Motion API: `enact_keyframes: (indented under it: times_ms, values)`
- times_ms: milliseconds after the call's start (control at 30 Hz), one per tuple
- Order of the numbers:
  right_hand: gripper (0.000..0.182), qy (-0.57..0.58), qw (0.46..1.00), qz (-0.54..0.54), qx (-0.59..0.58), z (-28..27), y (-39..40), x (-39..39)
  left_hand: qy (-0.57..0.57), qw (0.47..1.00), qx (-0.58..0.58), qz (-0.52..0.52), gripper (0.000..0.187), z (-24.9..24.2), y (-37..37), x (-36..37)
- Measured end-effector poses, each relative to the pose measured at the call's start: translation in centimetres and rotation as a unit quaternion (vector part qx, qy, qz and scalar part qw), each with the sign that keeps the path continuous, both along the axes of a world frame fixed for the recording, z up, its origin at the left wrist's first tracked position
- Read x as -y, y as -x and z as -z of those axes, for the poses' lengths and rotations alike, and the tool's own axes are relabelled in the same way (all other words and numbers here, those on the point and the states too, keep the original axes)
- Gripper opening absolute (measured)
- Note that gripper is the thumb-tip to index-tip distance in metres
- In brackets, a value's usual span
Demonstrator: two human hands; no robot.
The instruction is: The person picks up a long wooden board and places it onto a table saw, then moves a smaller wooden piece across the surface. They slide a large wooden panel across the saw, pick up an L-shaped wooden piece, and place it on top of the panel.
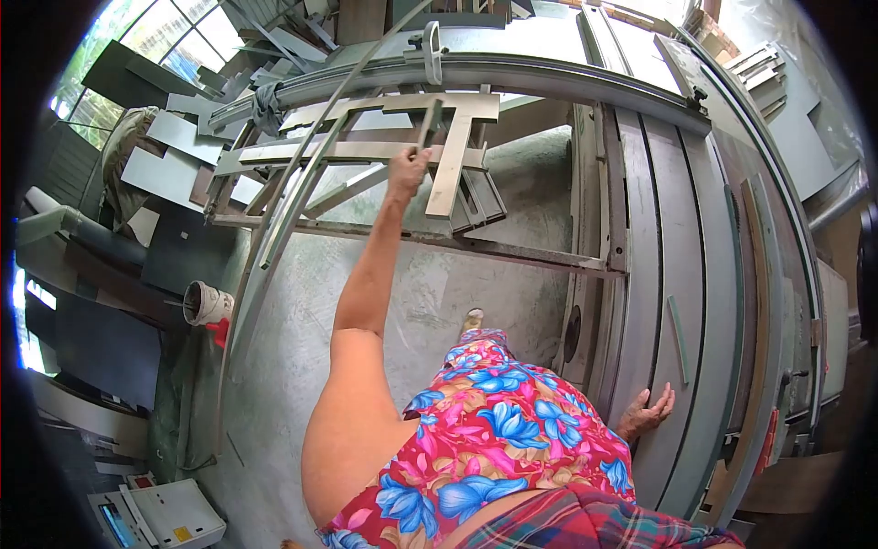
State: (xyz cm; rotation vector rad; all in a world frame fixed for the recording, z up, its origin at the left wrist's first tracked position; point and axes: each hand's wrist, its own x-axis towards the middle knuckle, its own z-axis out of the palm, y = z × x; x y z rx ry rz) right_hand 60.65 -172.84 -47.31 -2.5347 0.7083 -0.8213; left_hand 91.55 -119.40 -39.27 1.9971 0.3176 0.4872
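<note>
My left hand (pixel 409 172) is stretched far forward, its fingers wrapped round the lower end of a short, narrow strip (pixel 429 123). The strip points upward over pale flat boards (pixel 452 165) that lie on a metal frame. Low on the right, my right hand (pixel 646 414) rests at the near side of the grey slatted machine table (pixel 677 265), palm turned up and fingers loosely apart, with nothing in it. A thin green strip (pixel 678 339) lies on that table just beyond the right hand.
A long metal rail (pixel 512 75) with an upright clamp handle (pixel 432 53) crosses the far side. Long thin strips (pixel 302 169) lean at the left, near a white bucket (pixel 208 303). Dark panels (pixel 105 334) stand farther left. A white box (pixel 174 512) sits lower left.
</note>
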Motion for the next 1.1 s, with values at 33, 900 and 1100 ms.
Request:
enact_keyframes:
  times_ms: [33,900,1100]
  values:
    - [0.043,0.000,1.000,0.006,-0.004,-0.3,0.0,-0.2,-0.046,0.998,0.016,-0.031,0.037,-0.2,0.0,-1.5]
    - [0.039,0.080,0.979,0.172,-0.067,-0.5,0.4,-7.2,-0.262,0.940,-0.133,-0.175,0.042,1.8,-15.1,-14.0]
    - [0.037,0.069,0.978,0.184,-0.064,0.2,1.5,-9.3,-0.311,0.921,-0.148,-0.184,0.039,3.1,-18.8,-15.1]
